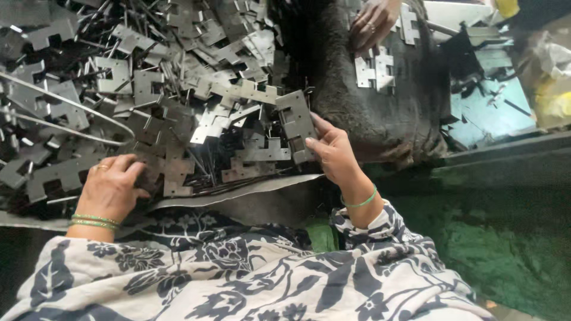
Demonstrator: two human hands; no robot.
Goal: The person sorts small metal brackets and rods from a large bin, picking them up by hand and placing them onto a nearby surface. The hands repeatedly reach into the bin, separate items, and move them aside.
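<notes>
My right hand [333,153] grips a grey notched metal hinge plate [295,122] by its lower right edge, holding it upright at the edge of the heap. My left hand [112,185] rests palm down on the pile of similar metal hinge plates [166,83], fingers curled over pieces near the front edge. Both wrists wear thin green bangles. The pile is mixed with thin metal pins.
Another person's hand [372,24] rests at the top on a dark cloth-covered mound [380,113] carrying a few paired plates [376,70]. A bent wire [71,104] crosses the heap at left. Blue sheets [493,113] lie at right, green floor [499,238] below.
</notes>
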